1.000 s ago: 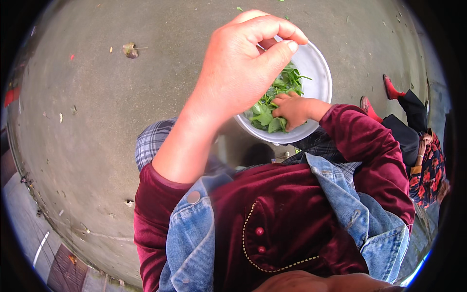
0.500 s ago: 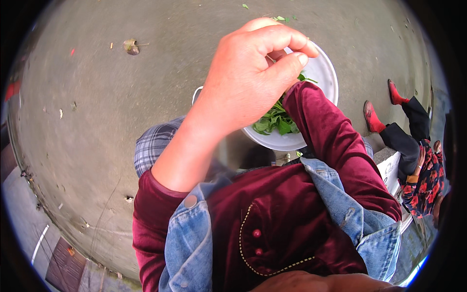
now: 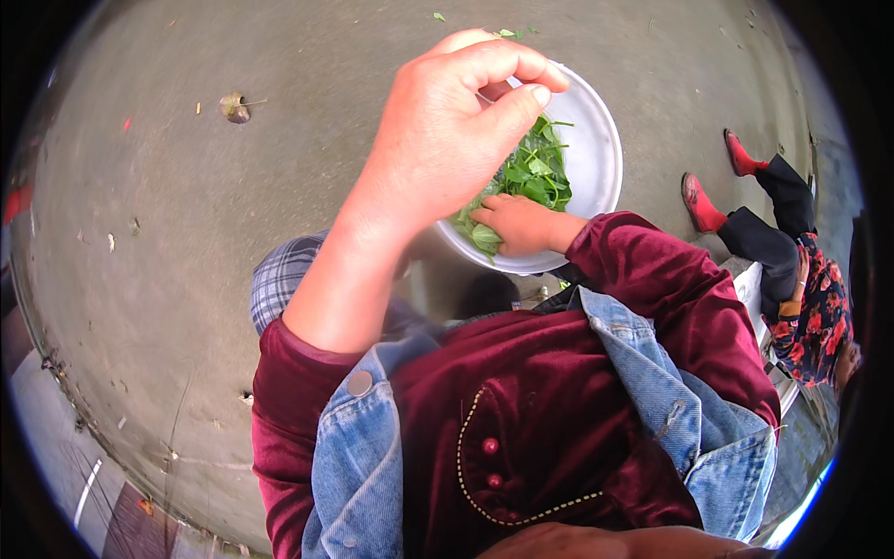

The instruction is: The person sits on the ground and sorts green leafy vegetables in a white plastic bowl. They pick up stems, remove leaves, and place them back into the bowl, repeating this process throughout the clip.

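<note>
Head camera: we are looking down from the wearer's head, through the left of two side-by-side fisheyes.
Denim vest (image 3: 358, 456): we are facing past it, close, along the lower edge.
Left hand (image 3: 438, 130): we are seeing it large, nearer to us than the basin (image 3: 596, 163) it is partly covering.
Right hand (image 3: 521, 225): we are viewing it smaller, farther off.
Ground (image 3: 196, 252): we are taking it in widely, its outer lines bending.

right hand (image 3: 523, 224) | pulled back to basin's (image 3: 593, 158) near side | now visible
</note>
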`<act>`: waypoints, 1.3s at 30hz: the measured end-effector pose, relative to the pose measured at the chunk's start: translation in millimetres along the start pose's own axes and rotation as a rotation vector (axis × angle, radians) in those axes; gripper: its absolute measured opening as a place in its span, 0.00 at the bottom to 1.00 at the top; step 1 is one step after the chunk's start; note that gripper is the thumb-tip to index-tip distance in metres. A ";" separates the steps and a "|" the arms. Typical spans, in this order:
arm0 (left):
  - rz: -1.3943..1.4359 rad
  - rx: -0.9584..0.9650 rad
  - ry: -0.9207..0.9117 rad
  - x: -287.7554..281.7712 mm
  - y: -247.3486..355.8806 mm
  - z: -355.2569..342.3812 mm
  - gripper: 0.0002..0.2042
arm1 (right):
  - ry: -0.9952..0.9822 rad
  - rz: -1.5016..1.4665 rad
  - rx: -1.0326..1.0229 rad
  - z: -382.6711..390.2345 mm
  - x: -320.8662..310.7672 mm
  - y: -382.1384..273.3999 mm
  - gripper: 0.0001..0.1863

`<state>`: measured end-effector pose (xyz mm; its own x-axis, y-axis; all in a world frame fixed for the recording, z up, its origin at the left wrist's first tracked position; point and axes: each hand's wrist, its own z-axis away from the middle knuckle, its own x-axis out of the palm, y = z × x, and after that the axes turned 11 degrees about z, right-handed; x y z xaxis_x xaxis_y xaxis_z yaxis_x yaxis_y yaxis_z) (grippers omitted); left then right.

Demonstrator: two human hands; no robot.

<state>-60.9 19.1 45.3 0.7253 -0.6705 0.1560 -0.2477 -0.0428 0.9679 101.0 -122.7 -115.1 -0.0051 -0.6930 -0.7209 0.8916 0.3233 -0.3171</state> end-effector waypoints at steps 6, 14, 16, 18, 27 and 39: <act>0.013 0.014 0.014 -1.1 -4.6 -1.9 0.06 | -0.022 0.057 0.083 38.7 -41.2 10.8 0.48; 0.028 -0.029 -0.003 -3.2 -0.7 0.2 0.06 | -0.130 -0.624 0.578 28.2 -58.0 76.3 0.46; 0.033 -0.034 0.004 -2.6 1.2 0.8 0.06 | -0.007 -0.844 0.630 18.6 -51.0 89.1 0.46; 0.028 -0.025 0.001 -3.8 3.7 0.9 0.06 | 0.095 -0.895 0.787 3.4 -41.6 99.3 0.44; 0.041 -0.012 -0.004 -13.6 13.1 3.2 0.07 | 0.234 -0.549 0.723 -119.1 -7.2 107.2 0.32; 0.048 0.019 0.055 -1.5 1.3 -1.7 0.07 | -0.139 -0.237 -0.115 -59.6 7.5 14.5 0.18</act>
<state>-61.2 21.3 46.7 0.7464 -0.6304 0.2133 -0.2949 -0.0260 0.9552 86.8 -84.8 -161.9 -0.1376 -0.8371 -0.5295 0.8155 0.2077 -0.5402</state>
